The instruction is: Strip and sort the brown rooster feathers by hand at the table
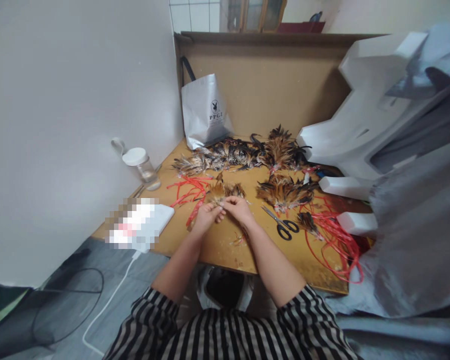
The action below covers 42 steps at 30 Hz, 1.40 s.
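Both of my hands meet over the middle of the wooden table point(225, 245). Between the fingertips of my left hand point(209, 216) and my right hand point(238, 209) is a small bunch of golden-brown feathers point(216, 191), its tips pointing away from me. The fingers of both hands are closed in a pinch at its base. Just behind my right hand lies a darker feather bunch point(235, 190). Red plastic strips point(189, 189) lie to the left of my hands, some reaching under the left one. Black-handled scissors point(281, 222) rest to the right, their blades half spread.
Feather piles point(225, 156) line the back, with a larger bunch point(285, 192) nearer. More red strips point(333, 230) spread at right beside white foam pieces point(356, 222). A silver bag point(206, 112), a lidded jar point(144, 167) and a white corded device point(165, 220) stand or lie left.
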Each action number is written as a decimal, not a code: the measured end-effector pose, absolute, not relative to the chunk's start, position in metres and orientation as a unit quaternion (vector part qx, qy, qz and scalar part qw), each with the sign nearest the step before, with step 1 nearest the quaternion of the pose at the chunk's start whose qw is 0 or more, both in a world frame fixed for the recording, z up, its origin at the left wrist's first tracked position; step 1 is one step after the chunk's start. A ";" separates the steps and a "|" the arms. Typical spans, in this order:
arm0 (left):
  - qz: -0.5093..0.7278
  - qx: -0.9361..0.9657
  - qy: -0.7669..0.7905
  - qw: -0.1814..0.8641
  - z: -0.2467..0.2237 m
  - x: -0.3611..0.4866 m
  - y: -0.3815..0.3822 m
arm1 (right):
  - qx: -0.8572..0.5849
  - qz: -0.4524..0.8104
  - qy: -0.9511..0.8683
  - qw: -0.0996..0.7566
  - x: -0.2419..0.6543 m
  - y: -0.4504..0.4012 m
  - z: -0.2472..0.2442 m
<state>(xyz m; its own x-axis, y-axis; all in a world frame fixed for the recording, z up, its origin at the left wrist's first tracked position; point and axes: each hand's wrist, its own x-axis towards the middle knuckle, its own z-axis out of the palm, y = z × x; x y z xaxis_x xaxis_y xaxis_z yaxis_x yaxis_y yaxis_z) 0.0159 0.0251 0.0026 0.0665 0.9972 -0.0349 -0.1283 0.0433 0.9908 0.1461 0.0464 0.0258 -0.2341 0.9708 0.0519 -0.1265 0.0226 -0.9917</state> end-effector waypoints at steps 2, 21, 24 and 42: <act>0.500 0.473 0.459 0.561 0.001 0.016 0.026 | -0.396 0.569 -0.539 0.478 0.146 0.047 0.023; 0.478 0.490 0.448 0.576 0.003 0.014 0.025 | -0.427 0.520 -0.583 0.456 0.150 0.046 0.027; 0.475 0.511 0.461 0.548 0.002 0.017 0.025 | -0.424 0.471 -0.636 0.441 0.149 0.044 0.026; 0.449 0.492 0.415 0.620 0.005 0.013 0.021 | -0.415 0.602 -0.554 0.397 0.163 0.047 0.030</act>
<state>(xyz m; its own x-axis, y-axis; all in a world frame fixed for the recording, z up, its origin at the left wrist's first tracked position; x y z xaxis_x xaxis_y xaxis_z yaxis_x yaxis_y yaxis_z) 0.0133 0.0207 0.0049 0.2524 0.9649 -0.0723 -0.1483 0.1125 0.9825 0.1633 0.0466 0.0302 -0.3397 0.9386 -0.0602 -0.0178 -0.0704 -0.9974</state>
